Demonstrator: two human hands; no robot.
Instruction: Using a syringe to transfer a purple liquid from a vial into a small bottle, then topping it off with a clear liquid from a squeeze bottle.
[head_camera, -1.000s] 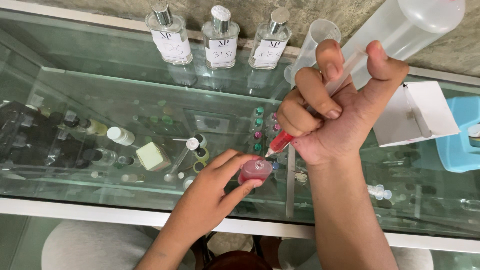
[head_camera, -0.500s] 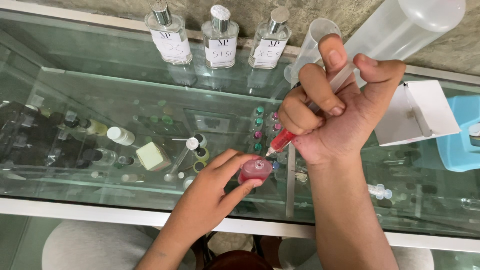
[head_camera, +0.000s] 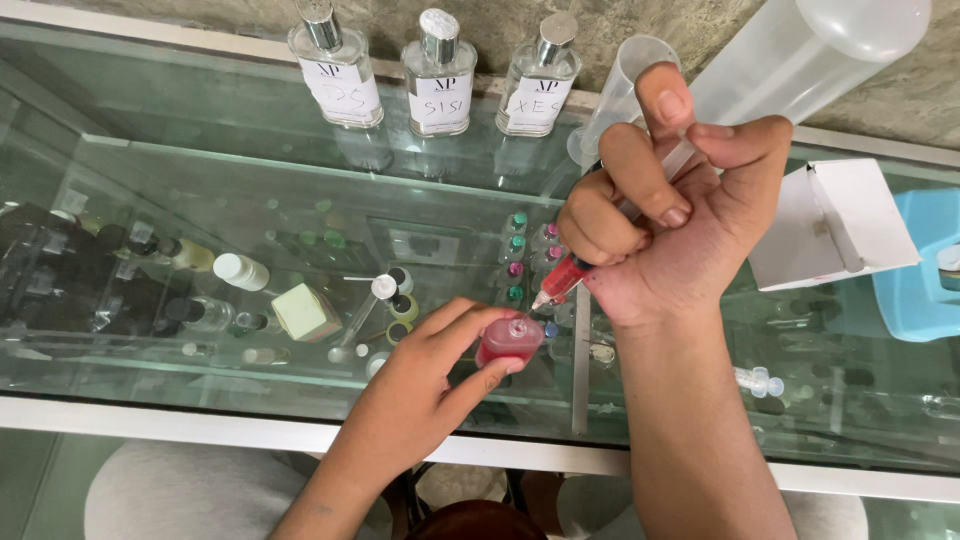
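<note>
While our left hand (head_camera: 425, 385) pinches the small pink bottle (head_camera: 508, 340), our right hand (head_camera: 675, 215) grips a red-filled syringe (head_camera: 562, 280), its tip at the bottle's mouth just beyond our left fingertips.

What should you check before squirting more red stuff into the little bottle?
1. Left hand gripping the small round bottle of pink-red liquid: ok.
2. Red-filled plastic syringe tip at the bottle's mouth: ok.
3. Right hand wrapped around the syringe: ok.
4. Bottle upright on the glass counter: ok.
5. Room left inside the bottle: cannot tell.
</note>
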